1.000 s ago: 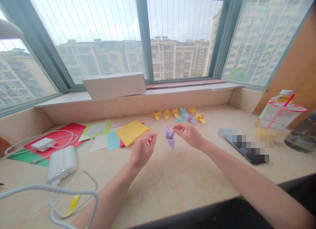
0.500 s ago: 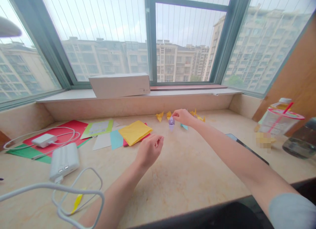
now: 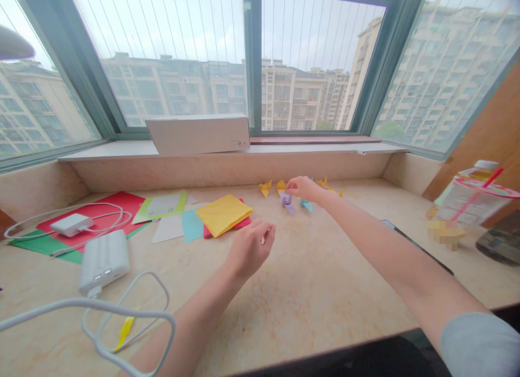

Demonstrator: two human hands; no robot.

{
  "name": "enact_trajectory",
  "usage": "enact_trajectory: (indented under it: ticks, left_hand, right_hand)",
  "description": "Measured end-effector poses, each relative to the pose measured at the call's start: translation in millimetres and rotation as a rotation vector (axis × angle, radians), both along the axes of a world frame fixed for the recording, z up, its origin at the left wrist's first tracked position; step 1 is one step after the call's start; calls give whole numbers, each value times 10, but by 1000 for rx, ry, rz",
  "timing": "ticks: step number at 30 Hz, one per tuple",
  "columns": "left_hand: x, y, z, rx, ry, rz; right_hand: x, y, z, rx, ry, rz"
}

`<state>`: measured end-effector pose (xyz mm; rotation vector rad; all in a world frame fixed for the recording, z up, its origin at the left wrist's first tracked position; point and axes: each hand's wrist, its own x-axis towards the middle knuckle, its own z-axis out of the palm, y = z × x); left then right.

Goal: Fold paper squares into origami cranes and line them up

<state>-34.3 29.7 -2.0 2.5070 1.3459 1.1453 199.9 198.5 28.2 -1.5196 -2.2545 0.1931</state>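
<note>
My right hand (image 3: 304, 188) reaches far across the marble desk, its fingers pinched on the top of a purple paper crane (image 3: 286, 201) that rests on the desk. Around it stand several small folded cranes: yellow ones (image 3: 265, 188) to the left, a blue one (image 3: 307, 205) just right, more yellow ones (image 3: 330, 186) behind the hand. My left hand (image 3: 251, 248) hovers loosely curled over the desk in the middle, holding nothing that I can see. A stack of coloured paper sheets (image 3: 223, 214), yellow on top, lies left of the cranes.
A white power bank (image 3: 104, 259) with a looping white cable (image 3: 122, 312) and a white charger (image 3: 71, 224) lie at the left on red and green paper (image 3: 101, 210). A white box (image 3: 199, 134) sits on the sill. A phone (image 3: 418, 246), a cup with a pink straw (image 3: 473, 199) and a dark jar (image 3: 501, 246) stand at the right.
My right hand carried the purple crane from in front of me out to the row of cranes and set it on the desk. My left hand stayed low, curled.
</note>
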Motion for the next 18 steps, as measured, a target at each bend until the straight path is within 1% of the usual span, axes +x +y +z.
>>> enact_trajectory:
  ticks: [4,12,18]
  left_hand:
    - [13,-11,5,-1,15,-11]
    - [19,-23,5,-3,9,-4]
    - [14,-12,-1,-2,12,-11]
  right_hand:
    - [46,1,32,-6,-5,-17]
    - [208,154,32,-53,-40,-39]
    - [205,149,39,-59,-88,-65]
